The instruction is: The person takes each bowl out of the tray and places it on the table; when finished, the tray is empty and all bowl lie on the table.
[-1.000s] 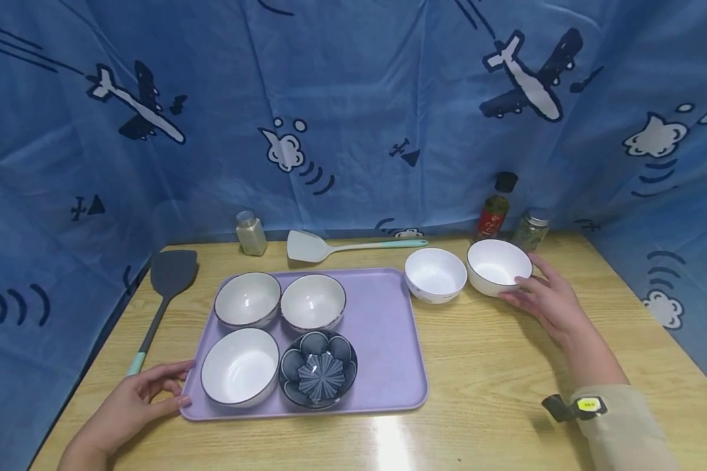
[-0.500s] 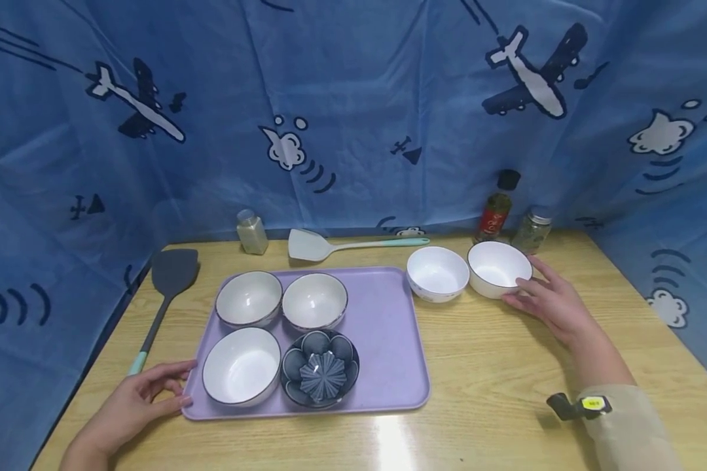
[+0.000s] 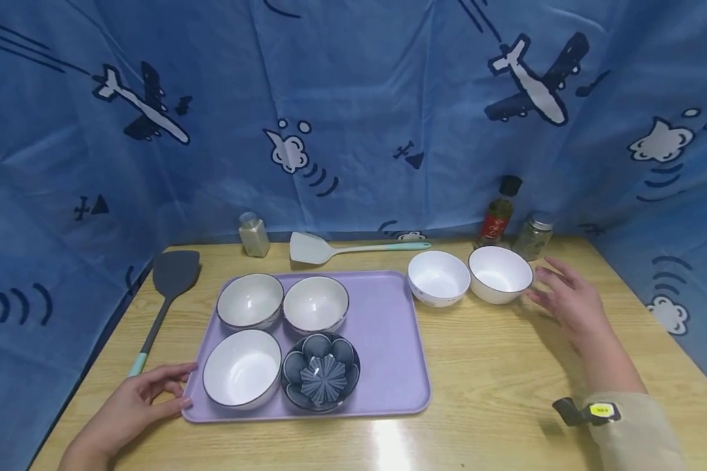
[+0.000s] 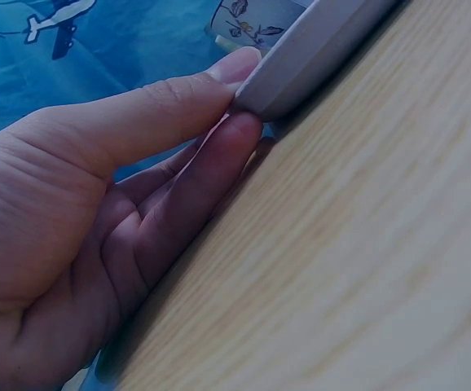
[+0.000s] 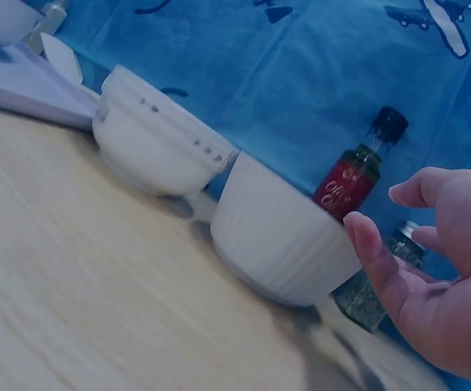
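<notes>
A: Why did the left hand [image 3: 131,402] pinch the tray [image 3: 385,347] at its near left corner?
B: Probably to steady it.
A: And the right hand [image 3: 573,306]?
B: Loosely spread, it gripped nothing beside the dark-rimmed bowl [image 3: 499,275], right of the tray; contact could not be told.

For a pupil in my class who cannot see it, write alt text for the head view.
A left hand grips the left edge of a lilac tray holding four bowls, while a right hand hovers just right of two white bowls on the wooden table. Blue airplane-print fabric hangs behind.
</notes>
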Available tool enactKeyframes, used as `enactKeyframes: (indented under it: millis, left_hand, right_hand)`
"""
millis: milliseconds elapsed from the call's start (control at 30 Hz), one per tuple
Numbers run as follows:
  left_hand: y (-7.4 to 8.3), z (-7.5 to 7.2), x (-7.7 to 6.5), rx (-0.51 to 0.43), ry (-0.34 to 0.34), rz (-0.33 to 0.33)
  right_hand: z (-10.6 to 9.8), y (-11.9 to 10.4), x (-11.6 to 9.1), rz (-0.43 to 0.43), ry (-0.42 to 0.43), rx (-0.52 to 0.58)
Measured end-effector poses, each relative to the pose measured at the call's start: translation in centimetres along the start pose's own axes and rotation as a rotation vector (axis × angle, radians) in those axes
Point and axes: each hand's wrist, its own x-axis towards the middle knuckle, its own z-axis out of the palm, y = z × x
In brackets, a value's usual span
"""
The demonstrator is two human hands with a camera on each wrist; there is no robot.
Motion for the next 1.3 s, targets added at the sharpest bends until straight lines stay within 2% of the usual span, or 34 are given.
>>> enactKeyframes:
  millis: [133, 300, 433, 533, 700, 933, 1067, 1167, 1300]
  left_hand:
    - [0.0, 0.0, 0.0, 0.016, 0.000, -0.005]
    - [-0.1, 0.0, -0.1, 0.019, 0.000, 0.021]
    - [0.0, 0.0, 0.0, 0.045, -0.006, -0.003]
    - [0.1, 0.0, 0.0, 0.045, -0.008, -0.025]
    - [0.1, 0.1, 0.2, 0.039, -0.025, -0.047]
    - [-0.1, -0.2, 0.0, 0.031, -0.020, -0.025]
    - [-0.1, -0.2, 0.0, 0.020, -0.026, -0.054]
    - [-0.1, -0.1, 0.0, 0.020, -0.028, -0.066]
    - [0.0, 0.0, 0.0, 0.007, -0.022, -0.044]
  right_hand:
    - [0.1, -0.6, -0.4, -0.054, -0.050, 0.060]
    - [0.6, -1.3, -1.1, -0.091, -0.137, 0.082]
    - [1.3, -1.6, -1.4, -0.100, -0.223, 0.081]
    - [2.0, -1.6, -1.7, -0.116, -0.262, 0.025]
    - [3.9, -1.7, -2.3, -0.142, -0.327, -0.054]
    - [6.6, -1.7, -3.2, -0.155, -0.432, -0.021]
    - [8.1, -1.2, -3.5, -0.147, -0.472, -0.012]
    - [9.2, -0.7, -3.6, -0.131, -0.496, -0.029]
    - [10.5, -0.2, -3.5, -0.118, -0.517, -0.074]
